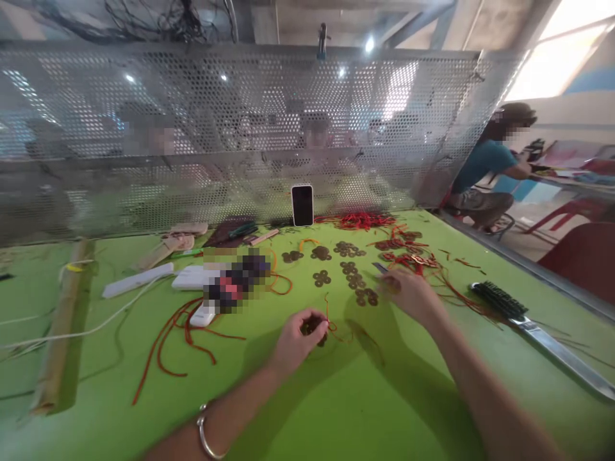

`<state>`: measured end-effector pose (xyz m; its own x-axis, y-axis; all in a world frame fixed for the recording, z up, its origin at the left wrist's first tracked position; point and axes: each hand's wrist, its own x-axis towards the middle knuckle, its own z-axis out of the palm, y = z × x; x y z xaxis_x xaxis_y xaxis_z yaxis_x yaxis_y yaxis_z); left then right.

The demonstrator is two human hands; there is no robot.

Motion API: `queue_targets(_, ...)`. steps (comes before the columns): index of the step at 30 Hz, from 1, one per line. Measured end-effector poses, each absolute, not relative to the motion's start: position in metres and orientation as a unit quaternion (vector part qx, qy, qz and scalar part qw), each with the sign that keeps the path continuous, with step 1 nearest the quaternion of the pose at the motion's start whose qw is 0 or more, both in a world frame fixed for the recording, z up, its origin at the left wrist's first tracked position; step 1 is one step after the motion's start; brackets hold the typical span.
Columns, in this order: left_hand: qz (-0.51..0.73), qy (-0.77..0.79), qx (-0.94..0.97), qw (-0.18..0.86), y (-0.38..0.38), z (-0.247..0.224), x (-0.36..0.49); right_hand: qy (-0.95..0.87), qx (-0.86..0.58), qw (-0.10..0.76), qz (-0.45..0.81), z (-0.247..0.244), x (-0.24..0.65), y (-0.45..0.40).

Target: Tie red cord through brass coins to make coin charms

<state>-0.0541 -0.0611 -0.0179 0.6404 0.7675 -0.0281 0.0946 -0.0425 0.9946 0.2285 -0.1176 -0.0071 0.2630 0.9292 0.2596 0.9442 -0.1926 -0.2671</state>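
Note:
My left hand (294,342) pinches a small cluster of dark round coins (321,338) low over the green table. Thin red cord (331,328) rises and loops loosely from the cluster beside my thumb. To the right and farther forward, my right hand (410,291) is closed around a small dark blade-like tool (379,267); its tip sticks out past the fingers, and its exact kind is unclear. Grouped coins (354,280) lie just left of that hand, with one more group (321,278) farther left. Behind it are coins tied with red cord (416,259).
A phone (302,205) stands against the perforated metal screen (230,166). Red cords (365,221) are heaped at the back. A black-bristled brush (523,320) lies right; a bamboo piece (62,333) and white power strip (139,280) lie left. A person (494,160) sits beyond the table's right edge.

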Motion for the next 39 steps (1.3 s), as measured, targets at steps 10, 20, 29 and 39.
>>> queue_targets(10,0.29,0.331,0.652,0.617,-0.065,-0.018,-0.059,-0.71,-0.678,0.185,0.048,-0.011,0.202,-0.122)
queue_targets(20,0.299,0.331,0.638,0.628,-0.067,-0.021,-0.061,-0.673,-0.714,0.191,0.016,-0.008,0.213,-0.122)
queue_targets(29,0.305,0.338,0.621,0.638,-0.07,-0.02,-0.065,-0.56,-0.801,0.205,-0.046,-0.02,0.248,-0.121)
queue_targets(39,0.321,0.348,0.629,0.617,-0.075,-0.021,-0.062,-0.729,-0.604,0.301,0.109,0.003,0.135,-0.121)
